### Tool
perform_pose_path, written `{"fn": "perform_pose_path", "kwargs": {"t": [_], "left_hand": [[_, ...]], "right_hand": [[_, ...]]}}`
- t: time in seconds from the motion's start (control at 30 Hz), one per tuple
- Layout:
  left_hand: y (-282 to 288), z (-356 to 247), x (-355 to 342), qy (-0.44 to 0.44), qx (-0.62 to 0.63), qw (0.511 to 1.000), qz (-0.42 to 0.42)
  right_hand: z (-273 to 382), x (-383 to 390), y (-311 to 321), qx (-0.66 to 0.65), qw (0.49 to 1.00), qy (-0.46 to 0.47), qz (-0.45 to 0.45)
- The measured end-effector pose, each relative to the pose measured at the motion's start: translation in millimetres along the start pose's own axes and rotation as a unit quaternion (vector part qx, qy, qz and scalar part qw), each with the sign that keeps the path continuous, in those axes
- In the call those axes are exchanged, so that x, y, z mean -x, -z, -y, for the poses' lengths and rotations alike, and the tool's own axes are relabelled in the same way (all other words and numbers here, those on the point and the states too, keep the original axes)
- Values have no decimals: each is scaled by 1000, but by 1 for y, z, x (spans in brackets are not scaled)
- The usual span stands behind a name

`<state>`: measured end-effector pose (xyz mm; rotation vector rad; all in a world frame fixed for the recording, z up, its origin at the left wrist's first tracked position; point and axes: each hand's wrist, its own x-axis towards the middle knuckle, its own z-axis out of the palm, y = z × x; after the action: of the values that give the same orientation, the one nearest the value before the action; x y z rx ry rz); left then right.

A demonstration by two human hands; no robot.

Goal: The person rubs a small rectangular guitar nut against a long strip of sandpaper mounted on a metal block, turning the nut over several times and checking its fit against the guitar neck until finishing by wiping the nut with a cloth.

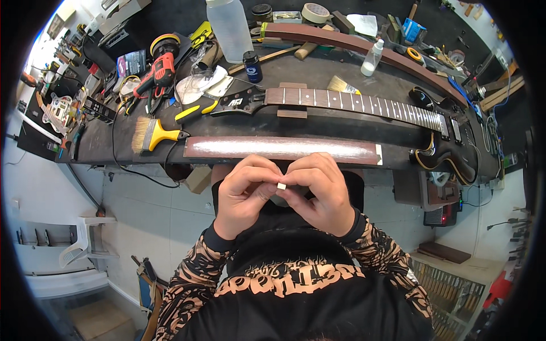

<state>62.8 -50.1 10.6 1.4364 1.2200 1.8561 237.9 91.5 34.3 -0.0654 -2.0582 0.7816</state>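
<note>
L hand [245, 192] & R hand [319, 190] both pinching small white pc [281, 186], in front of surface [239, 126] near edge; red-brown strip [278, 146] along that edge, elec. guitar [344, 103] behind.

black shirt [244, 317], tan-patterned black sleeves [196, 271], dark cuffs [218, 239]

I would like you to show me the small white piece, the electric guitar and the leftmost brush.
Small white piece [281, 186]: head view, on its exposed end.
Electric guitar [352, 103]: head view, on its fretboard.
Leftmost brush [163, 134]: head view, on its yellow handle.
</note>
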Motion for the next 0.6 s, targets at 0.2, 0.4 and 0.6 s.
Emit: {"fn": "perform_pose_path", "kwargs": {"t": [0.2, 0.4, 0.6], "left_hand": [[-9, -3, 6, 96, 44, 994, -2], [-15, -6, 8, 216, 96, 971, -15], [-11, -9, 3, 302, 236, 923, -21]], "right_hand": [[0, 15, -4, -119, 985, -123, -12], [-9, 13, 8, -289, 898, -309, -122], [-12, 11, 16, -368, 884, -288, 11]]}}
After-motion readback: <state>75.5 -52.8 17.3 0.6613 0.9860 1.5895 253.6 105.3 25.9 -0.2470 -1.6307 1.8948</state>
